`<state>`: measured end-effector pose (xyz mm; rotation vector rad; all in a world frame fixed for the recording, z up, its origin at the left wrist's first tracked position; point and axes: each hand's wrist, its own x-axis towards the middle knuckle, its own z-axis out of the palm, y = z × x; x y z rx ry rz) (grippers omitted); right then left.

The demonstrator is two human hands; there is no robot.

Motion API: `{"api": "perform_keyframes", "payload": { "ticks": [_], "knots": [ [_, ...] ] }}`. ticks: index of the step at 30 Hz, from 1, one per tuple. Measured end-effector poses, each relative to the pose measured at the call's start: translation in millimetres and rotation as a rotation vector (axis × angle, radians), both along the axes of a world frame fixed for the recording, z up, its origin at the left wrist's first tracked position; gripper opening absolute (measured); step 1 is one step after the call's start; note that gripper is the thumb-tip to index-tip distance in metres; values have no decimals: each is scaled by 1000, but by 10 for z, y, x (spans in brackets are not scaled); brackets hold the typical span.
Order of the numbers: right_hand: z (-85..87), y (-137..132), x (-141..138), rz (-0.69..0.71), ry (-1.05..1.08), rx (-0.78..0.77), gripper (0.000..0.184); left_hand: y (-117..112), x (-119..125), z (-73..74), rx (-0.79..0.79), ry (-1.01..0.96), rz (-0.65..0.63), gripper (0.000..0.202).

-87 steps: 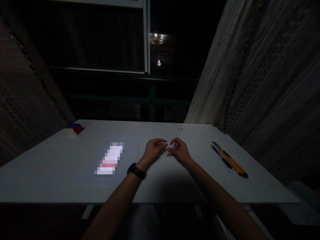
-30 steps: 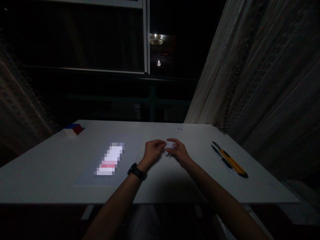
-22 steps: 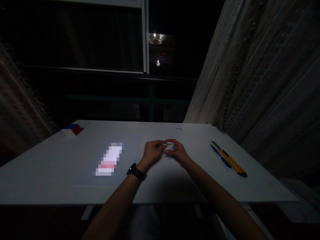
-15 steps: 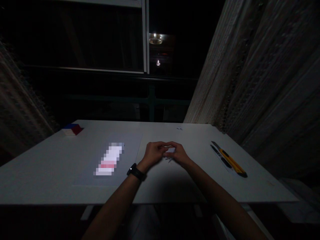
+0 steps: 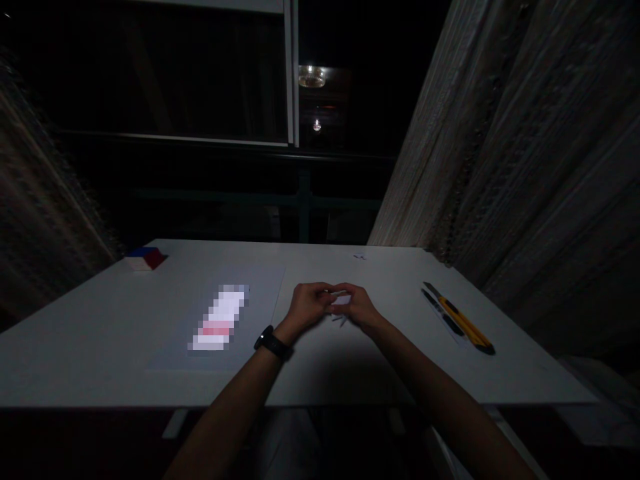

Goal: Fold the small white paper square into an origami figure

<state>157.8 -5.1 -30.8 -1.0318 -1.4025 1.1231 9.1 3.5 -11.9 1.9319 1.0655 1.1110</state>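
Note:
My left hand (image 5: 309, 307) and my right hand (image 5: 359, 307) meet above the middle of the white table, fingertips together. Between them they pinch a small piece of white paper (image 5: 342, 301), partly covered by the fingers; its exact shape cannot be made out. Thin pale strips (image 5: 340, 319) show just below the fingers, and I cannot tell whether they belong to the held piece or lie on the table. A dark watch (image 5: 273, 343) is on my left wrist.
Left of my hands lies a paper sheet (image 5: 265, 287) with a bright blurred-out phone-like rectangle (image 5: 220, 320). A red, white and blue block (image 5: 145, 258) stands far left. On the right are a yellow utility knife (image 5: 465, 325) and a slimmer black cutter (image 5: 445, 313). Dark scraps (image 5: 359, 257) lie near the back edge.
Almost nothing differs. Both hands stay in place around the paper, with only a very slight shift of the fingers.

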Motion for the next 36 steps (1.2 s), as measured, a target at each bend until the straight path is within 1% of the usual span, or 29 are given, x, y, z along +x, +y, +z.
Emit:
{"api": "perform_keyframes", "payload": {
  "ticks": [4,10,16,18,20,23,25,27,31,33,36],
  "knots": [
    [-9,6,15,33,33,-38,50,-3,8,-2,-24,-24,-19,27],
    [-4,21,51,103,-1,-20,45,-39,3,54,4,23,-19,23],
    [-5,18,45,30,-14,-43,50,-57,6,71,41,39,-38,22],
    [3,12,48,28,-15,-41,51,-52,8,66,37,37,-36,22],
    [25,6,65,67,-10,-57,53,-42,4,63,31,44,-35,22],
    [79,-3,113,183,38,-125,50,-17,-16,56,25,59,-53,21],
    [116,-6,148,226,69,-163,44,4,-33,44,-2,50,-77,23],
    [145,-11,175,233,74,-183,40,26,-44,24,-63,19,-110,24],
    [169,-28,191,242,12,-218,39,61,-47,-24,-182,-27,-175,21],
    [169,-33,189,231,-16,-225,38,71,-41,-37,-196,-24,-178,21],
    [161,-25,178,182,8,-223,37,75,-32,-36,-148,-4,-151,23]
  ]
}}
